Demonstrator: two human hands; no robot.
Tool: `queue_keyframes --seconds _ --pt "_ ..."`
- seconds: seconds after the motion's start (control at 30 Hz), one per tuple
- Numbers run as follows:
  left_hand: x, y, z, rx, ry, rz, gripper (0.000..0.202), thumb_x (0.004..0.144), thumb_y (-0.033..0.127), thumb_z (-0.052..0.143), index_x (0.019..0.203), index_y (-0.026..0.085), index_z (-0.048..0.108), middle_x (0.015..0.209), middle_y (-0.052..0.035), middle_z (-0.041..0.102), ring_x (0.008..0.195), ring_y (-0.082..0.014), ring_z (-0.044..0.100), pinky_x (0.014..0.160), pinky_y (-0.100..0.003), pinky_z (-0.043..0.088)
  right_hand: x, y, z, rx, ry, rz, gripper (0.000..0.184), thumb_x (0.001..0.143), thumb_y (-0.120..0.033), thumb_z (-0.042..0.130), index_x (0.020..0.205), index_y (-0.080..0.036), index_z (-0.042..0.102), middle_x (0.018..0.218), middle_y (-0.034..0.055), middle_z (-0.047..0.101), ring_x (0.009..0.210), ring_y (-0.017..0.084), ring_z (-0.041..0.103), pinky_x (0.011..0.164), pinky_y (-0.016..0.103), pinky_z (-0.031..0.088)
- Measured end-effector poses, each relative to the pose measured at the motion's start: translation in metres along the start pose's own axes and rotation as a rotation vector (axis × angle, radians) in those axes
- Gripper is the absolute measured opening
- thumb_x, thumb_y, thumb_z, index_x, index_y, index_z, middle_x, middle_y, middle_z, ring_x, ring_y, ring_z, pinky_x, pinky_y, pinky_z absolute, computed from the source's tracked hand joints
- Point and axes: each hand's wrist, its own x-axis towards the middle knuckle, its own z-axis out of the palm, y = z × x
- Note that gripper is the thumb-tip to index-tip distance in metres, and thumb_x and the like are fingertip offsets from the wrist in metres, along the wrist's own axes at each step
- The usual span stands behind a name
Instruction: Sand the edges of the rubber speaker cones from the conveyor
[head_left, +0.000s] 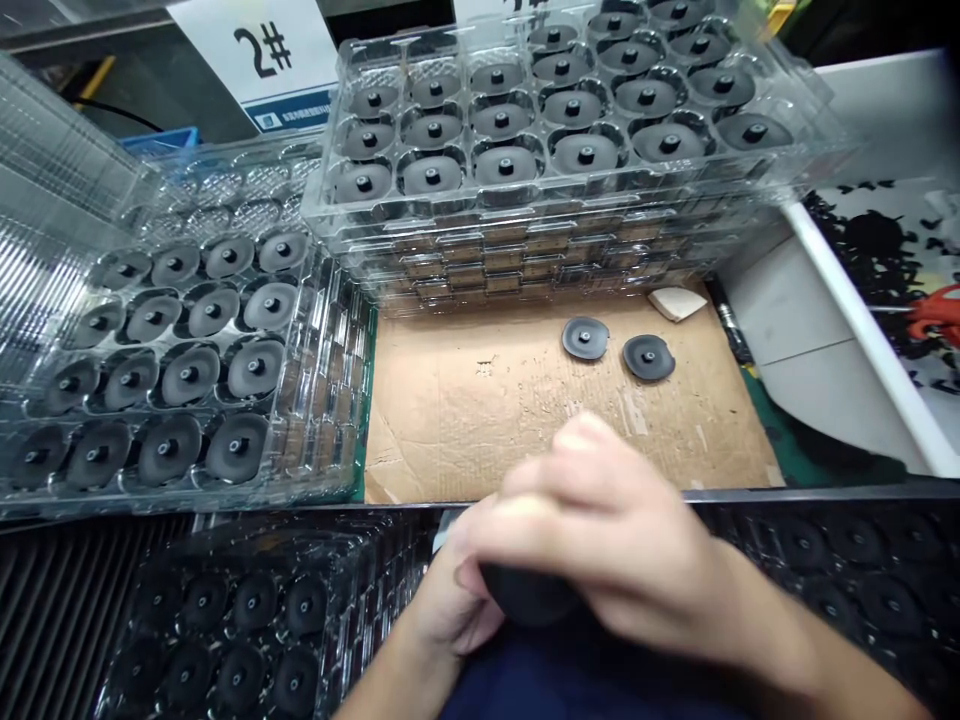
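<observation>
Low in front of me, my two hands come together around a round black disc [531,596]. My left hand [459,590] closes on its left side, with most of its fingers hidden behind the right. Over the top of the disc, my right hand [607,530] is curled and blurred by motion; whether it also holds some small part cannot be made out. Two similar black discs with small centre stems, the left one [585,338] and the right one [649,357], lie on a cardboard sheet [450,420] just beyond my hands.
A stack of clear plastic trays [480,245] filled with black discs stands behind the cardboard. Another tray stack [300,400] is at the left. At right is a white bin [862,330] with small black parts and red-handled pliers [937,315]. More filled trays [232,630] sit below.
</observation>
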Motion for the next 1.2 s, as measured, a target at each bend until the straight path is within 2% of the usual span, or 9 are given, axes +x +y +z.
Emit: queue_keyframes --seconds 0.1,0.17,0.33,0.47,0.6,0.8,0.9,1.07,1.2 --pt "-0.002 0.000 0.001 -0.253 -0.136 0.007 0.056 0.055 0.050 0.078 0.104 0.026 0.069 0.101 -0.0008 0.073 0.087 -0.0200 0.070 0.078 -0.027 0.056 -0.001 0.037 0.007 0.075 0.184 0.294 0.022 0.092 -0.020 0.048 0.105 -0.022 0.066 0.094 0.0021 0.068 0.079 0.014 0.059 0.067 0.028 0.043" --pt "-0.004 0.001 0.003 -0.374 -0.175 0.004 0.050 0.059 0.045 0.078 0.103 0.026 0.069 0.102 -0.0022 0.074 0.086 -0.0200 0.071 0.075 -0.026 0.056 -0.005 0.067 0.022 0.101 0.143 0.449 0.021 0.089 -0.022 0.053 0.104 -0.025 0.067 0.092 0.0020 0.068 0.079 0.015 0.061 0.065 0.027 0.047" --pt "-0.005 0.004 0.001 -0.420 -0.170 0.013 0.041 0.064 0.043 0.075 0.098 0.021 0.071 0.100 -0.0037 0.075 0.088 -0.0212 0.071 0.075 -0.027 0.057 -0.025 0.107 0.074 0.074 0.067 0.508 0.024 0.085 -0.015 0.051 0.099 -0.021 0.069 0.109 0.0084 0.061 0.100 0.021 0.060 0.086 0.039 0.049" --pt "-0.008 0.004 -0.005 -0.450 -0.198 0.006 0.048 0.068 0.053 0.066 0.106 0.024 0.068 0.104 -0.0032 0.073 0.092 -0.0213 0.070 0.077 -0.026 0.057 -0.036 0.092 0.074 0.065 0.159 0.529 0.027 0.089 -0.017 0.044 0.107 -0.018 0.064 0.118 0.0113 0.054 0.110 0.022 0.055 0.089 0.039 0.048" --pt "-0.009 0.003 -0.010 -0.342 -0.206 0.094 0.048 0.076 0.056 0.056 0.118 0.032 0.060 0.110 -0.0012 0.069 0.090 -0.0204 0.070 0.074 -0.026 0.057 -0.046 0.069 0.052 0.076 0.203 0.544 0.023 0.090 -0.018 0.045 0.103 -0.019 0.064 0.098 0.0068 0.064 0.086 0.016 0.062 0.072 0.030 0.052" --pt "-0.006 -0.003 -0.020 0.757 0.043 0.696 0.100 0.072 0.020 0.073 0.140 0.050 0.006 0.124 -0.0038 0.054 0.114 -0.0229 0.054 0.100 -0.043 0.040 -0.074 0.047 0.052 0.007 0.260 0.558 0.030 0.089 -0.015 0.049 0.119 -0.018 0.055 0.088 0.0042 0.065 0.068 0.012 0.060 0.060 0.023 0.051" --pt "-0.007 -0.003 -0.021 1.036 0.062 0.772 0.113 0.070 0.010 0.072 0.140 0.047 -0.009 0.124 -0.0066 0.051 0.114 -0.0241 0.052 0.099 -0.045 0.040 -0.082 0.040 0.056 -0.041 0.256 0.416 0.038 0.088 -0.010 0.049 0.124 -0.020 0.051 0.092 0.0049 0.065 0.073 0.013 0.061 0.063 0.024 0.052" --pt "-0.011 0.000 -0.019 1.079 0.089 0.753 0.111 0.069 0.016 0.075 0.141 0.046 -0.004 0.125 -0.0048 0.054 0.113 -0.0210 0.055 0.100 -0.039 0.039 -0.083 0.037 0.046 -0.145 0.202 0.166 0.045 0.088 -0.008 0.048 0.130 -0.024 0.049 0.100 0.0073 0.064 0.086 0.016 0.061 0.070 0.028 0.052" --pt "-0.013 -0.002 -0.018 0.922 0.098 0.486 0.081 0.065 0.034 0.078 0.135 0.039 0.038 0.122 -0.0036 0.062 0.113 -0.0227 0.056 0.100 -0.036 0.038 -0.077 0.035 0.033 -0.125 0.150 0.113 0.024 0.092 -0.031 0.051 0.109 -0.020 0.064 0.079 0.0045 0.065 0.067 0.015 0.058 0.059 0.027 0.048"
